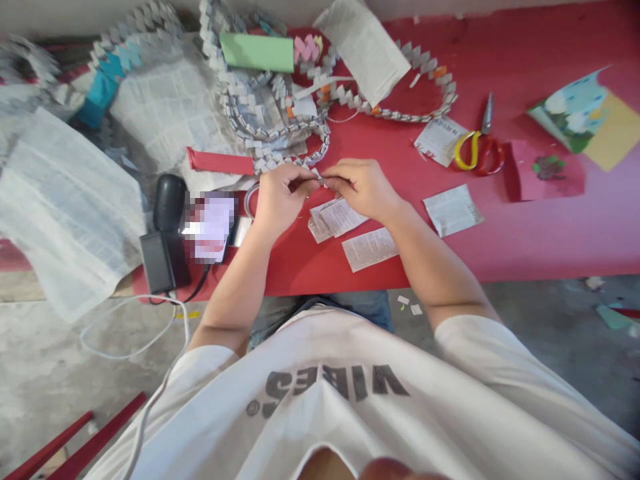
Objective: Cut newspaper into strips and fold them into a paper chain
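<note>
My left hand (286, 197) and my right hand (364, 187) meet over the red table, thumbs and fingers pinched together on a small folded paper piece (321, 180). Most of that piece is hidden by my fingertips. Just beyond my hands lies a long zigzag chain of folded newspaper (315, 143), looped on itself. Its near end touches a red folded strip (220, 162) to the left of my left hand. Below my hands are printed paper strips (336, 219), partly overlapping, and one separate paper strip (370, 249) near the table's front edge.
Scissors (481, 143) with yellow and red handles lie right, near a paper square (454, 210) and a pink card (545, 170). Left are a phone (215, 227), a black adapter (163, 260) with a white cable, and newspaper sheets (75, 207). A green paper block (257, 52) sits behind.
</note>
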Tool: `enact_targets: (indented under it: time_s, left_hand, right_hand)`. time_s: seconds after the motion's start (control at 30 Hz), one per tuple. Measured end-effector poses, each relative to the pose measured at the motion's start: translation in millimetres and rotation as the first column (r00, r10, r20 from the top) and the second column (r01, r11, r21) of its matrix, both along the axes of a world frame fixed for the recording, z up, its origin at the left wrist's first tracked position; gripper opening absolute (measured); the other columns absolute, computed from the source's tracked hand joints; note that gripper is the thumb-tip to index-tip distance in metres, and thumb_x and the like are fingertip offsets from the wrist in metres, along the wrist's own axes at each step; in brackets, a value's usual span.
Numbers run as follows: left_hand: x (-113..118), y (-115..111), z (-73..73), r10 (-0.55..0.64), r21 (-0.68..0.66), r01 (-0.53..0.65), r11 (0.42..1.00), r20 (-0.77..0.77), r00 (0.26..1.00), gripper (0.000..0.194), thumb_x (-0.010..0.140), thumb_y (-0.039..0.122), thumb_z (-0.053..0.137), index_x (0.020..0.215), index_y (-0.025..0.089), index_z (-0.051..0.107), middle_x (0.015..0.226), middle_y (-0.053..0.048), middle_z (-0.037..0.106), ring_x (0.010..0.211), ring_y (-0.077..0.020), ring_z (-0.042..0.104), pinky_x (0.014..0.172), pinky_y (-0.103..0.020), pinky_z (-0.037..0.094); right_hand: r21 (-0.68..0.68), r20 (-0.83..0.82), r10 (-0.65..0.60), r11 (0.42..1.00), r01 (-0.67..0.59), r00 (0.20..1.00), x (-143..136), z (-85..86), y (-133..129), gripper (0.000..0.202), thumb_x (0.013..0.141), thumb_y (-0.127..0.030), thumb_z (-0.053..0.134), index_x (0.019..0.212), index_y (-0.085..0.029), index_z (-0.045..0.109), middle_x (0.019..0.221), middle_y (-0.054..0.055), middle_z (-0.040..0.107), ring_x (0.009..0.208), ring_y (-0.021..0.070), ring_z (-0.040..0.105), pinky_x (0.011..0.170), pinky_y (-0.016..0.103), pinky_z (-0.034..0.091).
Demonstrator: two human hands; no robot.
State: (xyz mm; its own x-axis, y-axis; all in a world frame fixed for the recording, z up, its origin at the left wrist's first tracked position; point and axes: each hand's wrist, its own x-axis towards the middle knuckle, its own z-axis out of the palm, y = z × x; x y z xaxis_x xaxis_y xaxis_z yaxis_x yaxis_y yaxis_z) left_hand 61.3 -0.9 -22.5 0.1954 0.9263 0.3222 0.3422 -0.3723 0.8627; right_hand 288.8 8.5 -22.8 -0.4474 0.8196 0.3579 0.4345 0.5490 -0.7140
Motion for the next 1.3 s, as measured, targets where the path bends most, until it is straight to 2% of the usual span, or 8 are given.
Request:
enact_targets:
  time_s: [0.2, 0.3, 0.57, 0.7, 0.9, 1.07, 1.17, 1.3]
  left_hand:
    - [0, -1, -1.2, 0.041, 0.173, -0.012, 0.985, -0.164, 0.986, 0.006, 0.096, 0.021, 0.079, 0.100, 0.024, 0.083, 0.094, -0.003, 0.077, 0.084, -0.0169, 0.072, 0.077, -0.033, 0.058]
    - [0, -2, -2.2, 0.025, 0.215, 0.021, 0.976, -0.208, 0.978, 0.009, 0.101, 0.026, 0.074, 0.104, 0.024, 0.083, 0.096, -0.004, 0.075, 0.085, -0.0177, 0.071, 0.080, -0.034, 0.057]
    - [1, -3, -3.7, -0.010, 0.233, 0.075, 0.969, -0.271, 0.963, 0.017, 0.105, 0.032, 0.066, 0.105, 0.025, 0.082, 0.095, -0.006, 0.071, 0.079, -0.0187, 0.067, 0.075, -0.034, 0.053]
    - [-1, -3, -5.8, -0.006, 0.238, 0.068, 0.969, -0.253, 0.967, 0.015, 0.104, 0.034, 0.067, 0.105, 0.025, 0.078, 0.098, -0.007, 0.071, 0.082, -0.0190, 0.068, 0.080, -0.036, 0.057]
    - [-3, -3, -9.5, 0.013, 0.255, 0.041, 0.966, -0.206, 0.979, 0.013, 0.104, 0.036, 0.068, 0.104, 0.026, 0.076, 0.099, -0.008, 0.069, 0.093, -0.0236, 0.070, 0.089, -0.043, 0.058]
    - [-3, -2, -12.1, 0.018, 0.291, 0.062, 0.955, -0.264, 0.964, 0.012, 0.103, 0.036, 0.068, 0.101, 0.026, 0.075, 0.100, -0.007, 0.070, 0.100, -0.0275, 0.072, 0.095, -0.048, 0.057]
    - [-1, -1, -12.7, 0.022, 0.303, 0.073, 0.950, -0.298, 0.954, 0.010, 0.101, 0.035, 0.069, 0.099, 0.027, 0.075, 0.099, -0.007, 0.070, 0.101, -0.0283, 0.072, 0.095, -0.050, 0.057]
    - [1, -1, -13.1, 0.024, 0.336, 0.079, 0.939, -0.292, 0.956, 0.010, 0.100, 0.033, 0.069, 0.096, 0.027, 0.075, 0.095, -0.007, 0.069, 0.096, -0.0279, 0.072, 0.091, -0.048, 0.057]
  right_hand:
    - [0.067, 0.088, -0.020, 0.998, 0.014, 0.996, 1, -1.9, 0, 0.031, 0.111, -0.038, 0.054, 0.115, -0.020, 0.079, 0.099, 0.009, 0.075, 0.090, 0.0239, 0.068, 0.085, 0.039, 0.052]
    - [0.082, 0.107, -0.038, 0.996, 0.029, 0.994, 1, -4.4, 0, 0.031, 0.111, -0.038, 0.052, 0.114, -0.021, 0.078, 0.102, 0.009, 0.074, 0.092, 0.0249, 0.068, 0.085, 0.040, 0.052]
    - [0.060, 0.028, -0.033, 0.998, 0.031, 0.999, 2, -4.3, -1, 0.027, 0.110, -0.042, 0.055, 0.108, -0.025, 0.076, 0.101, 0.008, 0.074, 0.090, 0.0240, 0.068, 0.085, 0.040, 0.053]
    - [0.042, -0.049, -0.027, 0.999, 0.030, 0.998, 1, 2.3, -4, 0.022, 0.106, -0.042, 0.064, 0.109, -0.024, 0.077, 0.100, 0.007, 0.076, 0.087, 0.0219, 0.069, 0.083, 0.039, 0.056]
    - [-0.029, -0.192, -0.044, 0.999, 0.039, 0.980, 1, 5.9, -6, 0.026, 0.102, -0.049, 0.070, 0.114, -0.026, 0.075, 0.103, 0.006, 0.077, 0.086, 0.0211, 0.070, 0.082, 0.040, 0.061]
    - [0.071, -0.141, 0.019, 0.997, -0.009, 0.990, 5, 9.3, -8, 0.014, 0.101, -0.040, 0.069, 0.099, -0.028, 0.073, 0.106, 0.006, 0.076, 0.091, 0.0228, 0.070, 0.084, 0.042, 0.060]
    - [0.057, -0.104, 0.006, 0.998, 0.000, 0.995, 5, 9.3, -9, 0.009, 0.098, -0.035, 0.070, 0.097, -0.027, 0.073, 0.100, 0.005, 0.077, 0.088, 0.0227, 0.071, 0.085, 0.043, 0.059]
    - [0.022, -0.119, -0.034, 0.999, 0.037, 0.992, 5, 6.6, -9, 0.010, 0.096, -0.033, 0.071, 0.093, -0.024, 0.074, 0.091, 0.004, 0.078, 0.077, 0.0194, 0.069, 0.076, 0.039, 0.056]
